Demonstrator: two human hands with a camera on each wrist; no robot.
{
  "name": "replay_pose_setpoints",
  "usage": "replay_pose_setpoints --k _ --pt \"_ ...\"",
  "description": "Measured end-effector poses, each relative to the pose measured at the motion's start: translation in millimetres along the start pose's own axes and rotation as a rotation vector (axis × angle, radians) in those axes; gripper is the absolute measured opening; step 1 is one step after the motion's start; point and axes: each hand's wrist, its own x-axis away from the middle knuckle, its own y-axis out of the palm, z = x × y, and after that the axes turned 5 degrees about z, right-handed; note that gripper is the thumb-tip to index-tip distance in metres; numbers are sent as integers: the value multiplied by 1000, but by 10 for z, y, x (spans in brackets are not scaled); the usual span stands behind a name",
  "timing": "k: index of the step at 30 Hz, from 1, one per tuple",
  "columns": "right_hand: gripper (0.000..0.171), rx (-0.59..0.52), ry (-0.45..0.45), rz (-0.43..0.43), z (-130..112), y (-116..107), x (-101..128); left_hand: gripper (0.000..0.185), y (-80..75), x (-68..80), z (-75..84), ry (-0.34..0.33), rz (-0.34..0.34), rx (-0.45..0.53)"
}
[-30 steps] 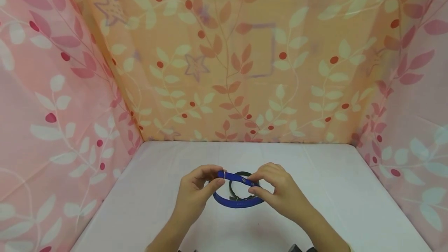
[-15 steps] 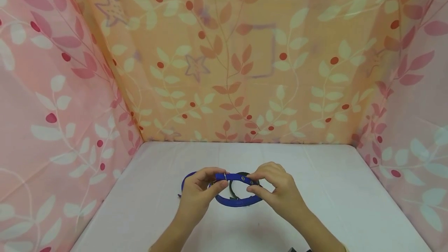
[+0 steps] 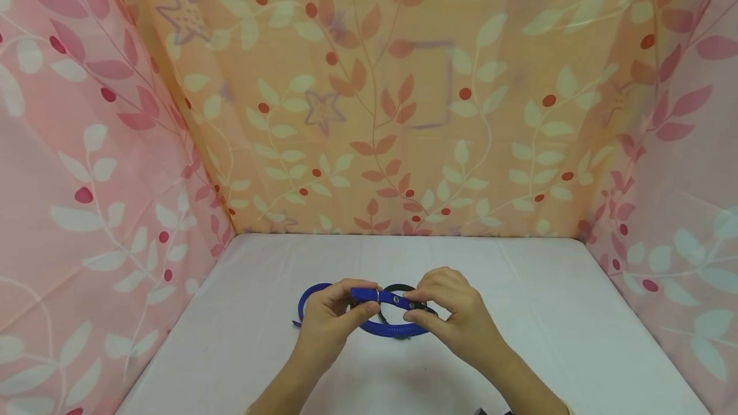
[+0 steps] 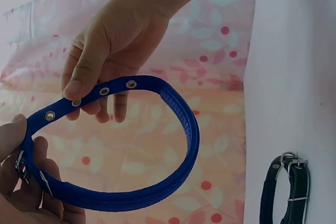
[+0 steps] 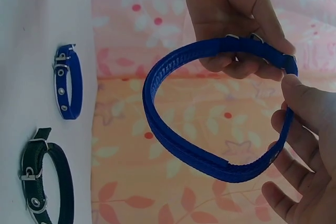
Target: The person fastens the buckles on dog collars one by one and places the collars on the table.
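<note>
While held above the table [image 3: 519, 312] at lower centre, a blue collar [image 3: 392, 328] is pinched by left hand [image 3: 328, 325] and right hand [image 3: 461, 322].

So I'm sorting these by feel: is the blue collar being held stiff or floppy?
Probably springy rather than limp: the blue collar keeps an open loop between the left hand and right hand. Likely light, since a pinch carries it. Its ribbed inner face should resist slipping.

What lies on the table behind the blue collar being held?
A dark green collar lies on the white table, mostly covered by the held blue collar and right hand. A second blue collar sits behind the left hand.
</note>
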Motion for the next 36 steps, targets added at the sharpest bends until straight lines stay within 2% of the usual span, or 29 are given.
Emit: replay_pose_setpoints --k 7,14,21,24,28,33,36 --pt "30 32 -53 15 -22 35 -11 24 35 -25 -54 117 -52 -20" --pt "29 41 -73 21 -50 85 5 22 63 -18 -101 106 -34 -45" --pt "28 39 -61 20 -55 106 26 21 96 -17 -123 90 -68 -118" --pt "28 51 -52 27 -51 93 20 23 94 -17 -105 68 -48 -138" --pt "30 70 -37 44 -34 58 2 25 57 -12 -57 44 24 -144" --pt "31 51 51 19 -30 30 7 22 5 -4 -22 96 86 -150" --pt "32 6 104 -11 -44 44 28 21 10 14 -29 111 80 -223"
